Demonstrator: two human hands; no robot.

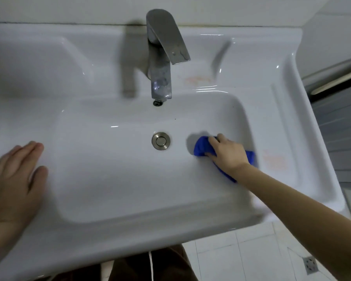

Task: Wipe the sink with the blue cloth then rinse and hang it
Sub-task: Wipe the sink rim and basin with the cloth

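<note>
Right hand [229, 154] grips the bunched blue cloth [202, 148] near the glossy white sink's [109, 179] right wall; left hand [16, 175] lies flat, fingers straight, on its left rim.

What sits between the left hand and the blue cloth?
In the head view, mostly bare white sink; the round metal drain lies along that stretch, nearer the blue cloth.

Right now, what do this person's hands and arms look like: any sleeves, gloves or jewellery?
Both the left hand and the right hand are bare: no gloves, rings or watch show. The right forearm is uncovered to the frame edge, no sleeve in view. Lower down, brown clothing with a white cord shows.
</note>
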